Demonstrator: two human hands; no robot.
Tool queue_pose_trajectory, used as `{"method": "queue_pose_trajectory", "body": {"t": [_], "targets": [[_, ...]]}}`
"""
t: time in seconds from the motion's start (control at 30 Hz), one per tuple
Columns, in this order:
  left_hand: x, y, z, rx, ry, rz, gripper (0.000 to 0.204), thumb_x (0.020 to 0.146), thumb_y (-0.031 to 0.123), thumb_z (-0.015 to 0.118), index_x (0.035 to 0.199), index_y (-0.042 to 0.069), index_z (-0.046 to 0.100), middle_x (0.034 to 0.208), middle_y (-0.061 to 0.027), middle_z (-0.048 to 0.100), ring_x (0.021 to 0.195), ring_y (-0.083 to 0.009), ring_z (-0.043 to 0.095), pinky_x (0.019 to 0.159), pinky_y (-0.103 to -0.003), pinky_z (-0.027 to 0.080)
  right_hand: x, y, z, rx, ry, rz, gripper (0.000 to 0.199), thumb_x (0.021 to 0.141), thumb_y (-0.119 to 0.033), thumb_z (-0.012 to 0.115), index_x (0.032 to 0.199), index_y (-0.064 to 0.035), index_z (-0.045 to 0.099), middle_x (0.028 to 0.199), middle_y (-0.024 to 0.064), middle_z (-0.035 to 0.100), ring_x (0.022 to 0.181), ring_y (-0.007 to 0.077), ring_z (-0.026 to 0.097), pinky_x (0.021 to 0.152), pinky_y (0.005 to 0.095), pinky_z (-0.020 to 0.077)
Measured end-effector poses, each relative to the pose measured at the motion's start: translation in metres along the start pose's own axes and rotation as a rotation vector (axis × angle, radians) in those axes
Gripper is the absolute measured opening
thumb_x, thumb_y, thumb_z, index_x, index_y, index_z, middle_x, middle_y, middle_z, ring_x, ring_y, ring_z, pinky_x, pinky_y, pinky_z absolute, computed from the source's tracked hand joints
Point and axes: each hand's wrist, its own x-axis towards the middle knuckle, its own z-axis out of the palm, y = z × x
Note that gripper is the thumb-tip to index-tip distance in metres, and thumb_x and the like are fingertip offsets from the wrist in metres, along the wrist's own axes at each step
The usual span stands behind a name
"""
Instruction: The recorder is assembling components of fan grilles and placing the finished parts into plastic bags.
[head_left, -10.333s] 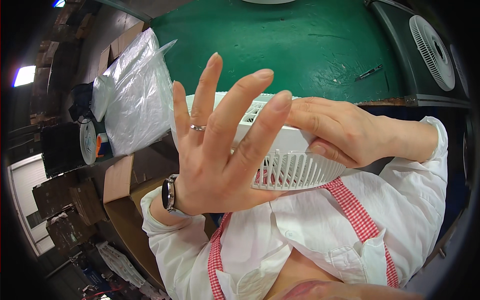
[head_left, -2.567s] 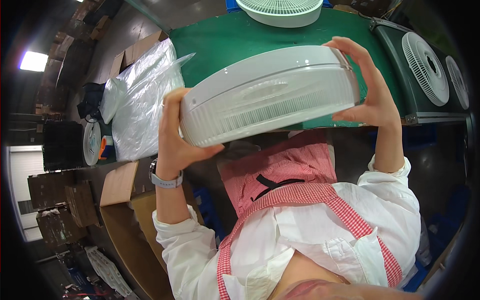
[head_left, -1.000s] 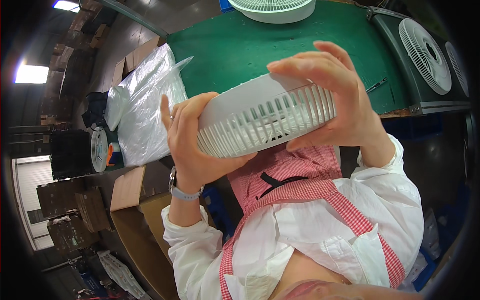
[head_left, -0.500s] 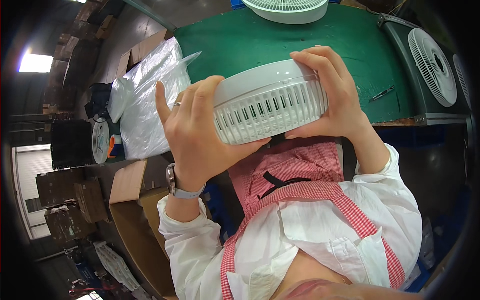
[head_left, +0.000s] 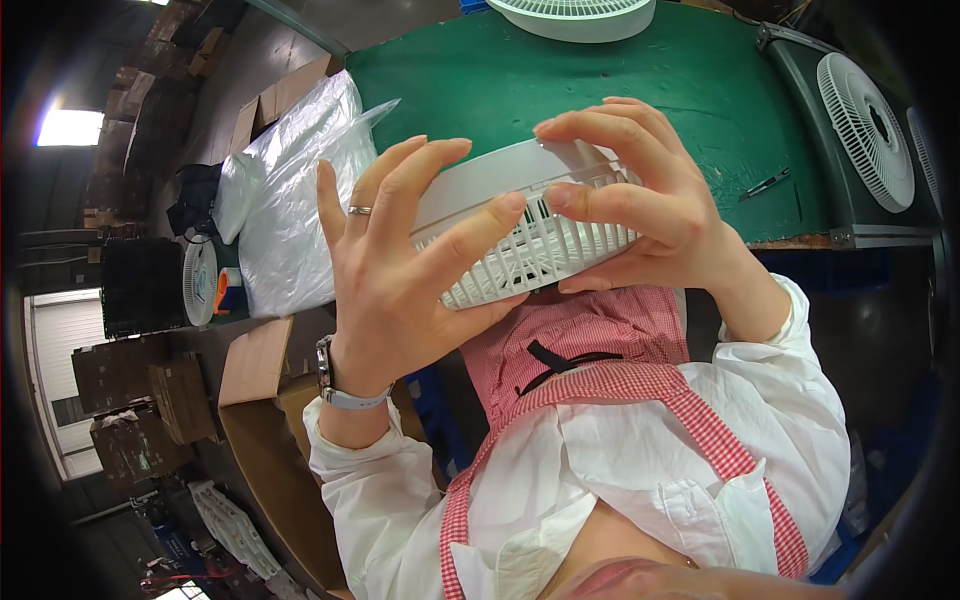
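Between my two hands a round white fan grille (head_left: 540, 255) is held up on edge, its slatted side toward me and a smooth rim on the far side. My left hand (head_left: 400, 240) grips its left end, with the thumb below and one finger laid across the slats. At the right end my right hand (head_left: 650, 195) has fingers over the rim and slats and a thumb underneath. A fingertip of each hand nearly meets the other at the middle of the rim seam. The grille's far face is hidden.
Beneath lies a green work table (head_left: 720, 110). A second fan grille (head_left: 580, 22) sits at its far edge; another grille (head_left: 865, 135) stands at the right near a small dark tool (head_left: 765, 184). Clear plastic bags (head_left: 300, 190) lie left, above an open cardboard box (head_left: 265, 440).
The grille has tilted and moved slightly left. One finger of each hand has come over its near side onto the slats by the rim seam.
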Motion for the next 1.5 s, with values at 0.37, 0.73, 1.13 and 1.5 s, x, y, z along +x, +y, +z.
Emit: {"method": "queue_pose_trajectory", "body": {"t": [0.37, 0.73, 1.13, 1.5], "targets": [[0.001, 0.009, 0.000, 0.064, 0.002, 0.019, 0.068, 0.049, 0.030, 0.091, 0.113, 0.023, 0.067, 0.134, -0.0130, 0.056, 0.127, -0.0365, 0.050, 0.113, -0.060, 0.015, -0.001, -0.004, -0.003, 0.022, -0.034, 0.008, 0.063, 0.050, -0.028, 0.091, 0.107, -0.0132, 0.068, 0.125, 0.0185, 0.058, 0.099, 0.0333, 0.056, 0.080, 0.0411, 0.0511], [0.005, 0.004, 0.001, -0.116, -0.001, -0.027, 0.054, 0.049, 0.032, 0.090, 0.098, 0.022, 0.069, 0.124, -0.0072, 0.061, 0.120, -0.0307, 0.055, 0.112, -0.063, 0.013, 0.004, -0.002, -0.004, 0.106, -0.062, 0.044, 0.055, 0.051, -0.017, 0.087, 0.103, -0.0180, 0.068, 0.121, 0.0080, 0.057, 0.093, 0.0279, 0.054, 0.074, 0.0376, 0.0514], [-0.012, -0.001, 0.004, -0.065, 0.057, 0.026, 0.111, 0.058, 0.032, 0.093, 0.143, 0.006, 0.025, 0.120, -0.0151, 0.065, 0.109, -0.0289, 0.064, 0.115, -0.054, 0.022, -0.027, 0.014, -0.006, 0.243, -0.098, 0.211, 0.117, 0.056, -0.022, 0.094, 0.151, -0.0072, 0.026, 0.126, 0.0190, 0.059, 0.115, 0.0281, 0.059, 0.099, 0.0403, 0.0456], [-0.087, -0.060, 0.033, 0.041, 0.786, -0.507, 0.039, 0.081, 0.030, 0.076, 0.108, 0.004, 0.063, 0.112, -0.0119, 0.065, 0.106, -0.0277, 0.059, 0.100, -0.042, 0.040, -0.082, 0.100, -0.024, 0.630, 0.553, 0.975, 0.055, 0.089, -0.019, 0.069, 0.137, 0.0006, 0.050, 0.118, 0.0114, 0.064, 0.107, 0.0196, 0.062, 0.094, 0.0321, 0.0498]]}}
